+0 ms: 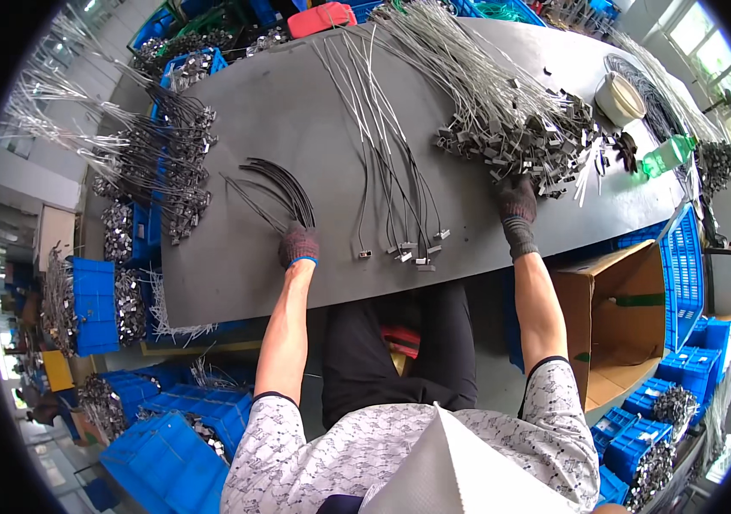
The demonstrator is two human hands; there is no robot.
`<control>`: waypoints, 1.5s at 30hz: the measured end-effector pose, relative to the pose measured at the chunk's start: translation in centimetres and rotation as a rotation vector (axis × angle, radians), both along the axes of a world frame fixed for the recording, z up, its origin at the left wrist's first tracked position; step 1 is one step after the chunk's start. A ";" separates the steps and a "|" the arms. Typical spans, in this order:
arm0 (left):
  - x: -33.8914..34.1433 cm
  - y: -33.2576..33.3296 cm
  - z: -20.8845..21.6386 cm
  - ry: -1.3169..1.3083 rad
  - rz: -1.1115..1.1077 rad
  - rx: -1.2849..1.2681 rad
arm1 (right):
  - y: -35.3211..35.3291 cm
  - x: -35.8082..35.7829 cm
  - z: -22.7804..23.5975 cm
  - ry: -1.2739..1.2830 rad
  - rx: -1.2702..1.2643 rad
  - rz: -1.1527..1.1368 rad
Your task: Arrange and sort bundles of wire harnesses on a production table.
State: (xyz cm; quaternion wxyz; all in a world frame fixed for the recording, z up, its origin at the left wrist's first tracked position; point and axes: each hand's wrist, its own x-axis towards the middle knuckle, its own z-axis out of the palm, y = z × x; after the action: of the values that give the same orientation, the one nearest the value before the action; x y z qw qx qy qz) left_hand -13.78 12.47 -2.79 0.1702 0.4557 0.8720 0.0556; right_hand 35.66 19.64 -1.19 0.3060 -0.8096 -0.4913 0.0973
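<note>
In a dark glove, my left hand (299, 246) is closed around the lower end of a bundle of black tubes (297, 190). They curve up and left over the table, and a few thinner strands splay off to the left. My right hand (517, 206), also gloved, reaches the near edge of a large pile of metal cables (502, 111) with block-shaped ends. Its fingers are bunched against those ends; what they pinch is hidden. Between my hands lie several separate cables (391, 163), dark on their near half, with small metal blocks (421, 257) at the near ends.
The grey table (245, 274) curves around me. At its right stand a pale bowl (620, 100) and a green bottle (668, 157). An open cardboard box (584, 317) sits below the right edge. Blue crates (94, 306) and hanging cable bundles (164, 146) line the left.
</note>
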 end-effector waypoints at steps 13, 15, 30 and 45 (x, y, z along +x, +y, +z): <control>-4.5 0.6 -9.6 0.244 -0.710 -0.241 | -8.7 4.8 2.3 -0.223 -0.197 -0.253; -2.0 -1.0 -7.3 0.204 -0.540 -0.122 | -8.6 4.3 2.3 -0.255 -0.115 -0.207; 0.8 -5.2 0.7 -1.290 0.366 0.158 | -25.6 8.3 -6.8 0.652 -0.056 0.183; 29.9 -10.2 0.9 -1.982 -0.065 -0.088 | -79.2 0.4 -8.9 0.134 -1.022 0.156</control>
State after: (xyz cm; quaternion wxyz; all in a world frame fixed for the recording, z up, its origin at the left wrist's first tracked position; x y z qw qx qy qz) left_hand 16.14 2.30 -1.85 0.8405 0.2203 0.3237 0.3743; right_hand 36.03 -59.53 -10.07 -0.1057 -0.8086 -0.4195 0.3988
